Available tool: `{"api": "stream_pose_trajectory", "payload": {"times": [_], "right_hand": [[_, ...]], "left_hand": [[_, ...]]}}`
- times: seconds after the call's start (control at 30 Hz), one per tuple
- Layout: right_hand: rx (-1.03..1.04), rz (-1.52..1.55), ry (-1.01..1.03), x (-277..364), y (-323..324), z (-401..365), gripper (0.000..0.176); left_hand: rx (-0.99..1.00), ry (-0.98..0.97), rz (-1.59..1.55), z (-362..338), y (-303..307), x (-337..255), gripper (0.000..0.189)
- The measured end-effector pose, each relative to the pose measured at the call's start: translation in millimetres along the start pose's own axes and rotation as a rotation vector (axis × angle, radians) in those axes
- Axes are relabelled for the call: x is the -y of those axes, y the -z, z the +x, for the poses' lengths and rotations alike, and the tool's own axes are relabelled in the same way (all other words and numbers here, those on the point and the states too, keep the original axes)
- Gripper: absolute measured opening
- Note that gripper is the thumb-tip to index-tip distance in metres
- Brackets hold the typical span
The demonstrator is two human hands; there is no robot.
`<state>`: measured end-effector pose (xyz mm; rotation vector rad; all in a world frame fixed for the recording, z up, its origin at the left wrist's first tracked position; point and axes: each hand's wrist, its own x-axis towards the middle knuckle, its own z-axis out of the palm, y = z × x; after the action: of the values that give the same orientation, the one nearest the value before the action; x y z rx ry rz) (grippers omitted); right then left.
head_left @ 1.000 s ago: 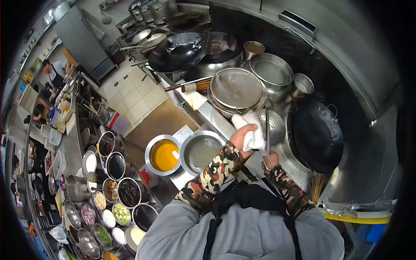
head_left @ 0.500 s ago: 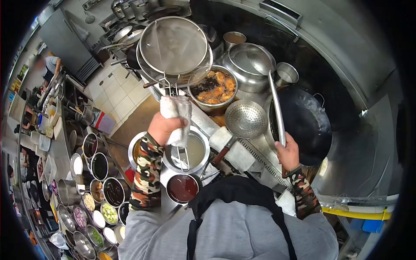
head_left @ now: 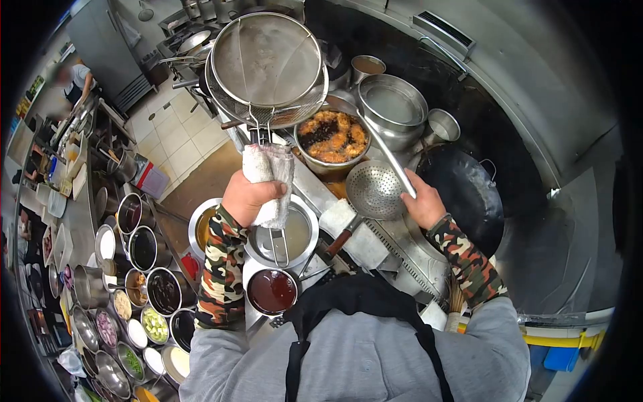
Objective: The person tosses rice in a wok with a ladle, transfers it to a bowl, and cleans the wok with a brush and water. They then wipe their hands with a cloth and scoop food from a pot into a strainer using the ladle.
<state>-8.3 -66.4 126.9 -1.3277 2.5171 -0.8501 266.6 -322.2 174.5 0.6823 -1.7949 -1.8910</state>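
My left hand (head_left: 252,195) is closed around a folded white cloth (head_left: 269,164) wrapped about the handles of a large round mesh strainer (head_left: 266,59). A second wire strainer appears stacked beneath it, held out beyond the oil pot's left side. My right hand (head_left: 423,201) grips the long metal handle of a ladle (head_left: 388,153). The ladle's far end reaches the back rim of the oil pot (head_left: 365,149), and its bowl is hard to make out. Browned fried pieces (head_left: 337,134) float in dark oil inside that pot. Near my right hand lies a perforated skimmer (head_left: 377,189) with a wooden handle.
A black wok (head_left: 462,201) sits at the right. Behind the oil pot stands a lidded-looking metal pot (head_left: 394,104). Red sauce (head_left: 272,291) and a bowl of cloudy liquid (head_left: 295,234) are close to my body. Several ingredient containers line the left counter, where a person (head_left: 79,84) stands farther back.
My right hand has moved left and forward, swinging the ladle from above the rear pot down toward the oil pot. The strainers have risen slightly in view; the left grip is unchanged.
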Motion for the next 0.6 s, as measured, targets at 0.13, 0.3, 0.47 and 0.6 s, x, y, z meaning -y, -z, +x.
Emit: {"api": "stream_pose_trajectory", "payload": {"times": [0.13,0.3,0.47,0.6], "right_hand": [[0.139,-0.254,-0.085,9.7,5.6,11.3,0.057],[0.175,-0.303,-0.084,25.1,11.3,12.4,0.058],[0.212,-0.048,-0.008,47.3,34.5,18.6,0.047],[0.492,0.383,-0.433,63.1,46.9,23.9,0.025]], "left_hand": [[-0.001,0.022,0.017,-3.1,1.4,2.8,0.03],[0.008,0.018,0.008,-10.0,7.9,12.3,0.031],[0.009,0.02,0.053,-12.4,11.6,15.4,0.032],[0.009,0.007,-0.037,-14.5,14.2,22.5,0.032]]}}
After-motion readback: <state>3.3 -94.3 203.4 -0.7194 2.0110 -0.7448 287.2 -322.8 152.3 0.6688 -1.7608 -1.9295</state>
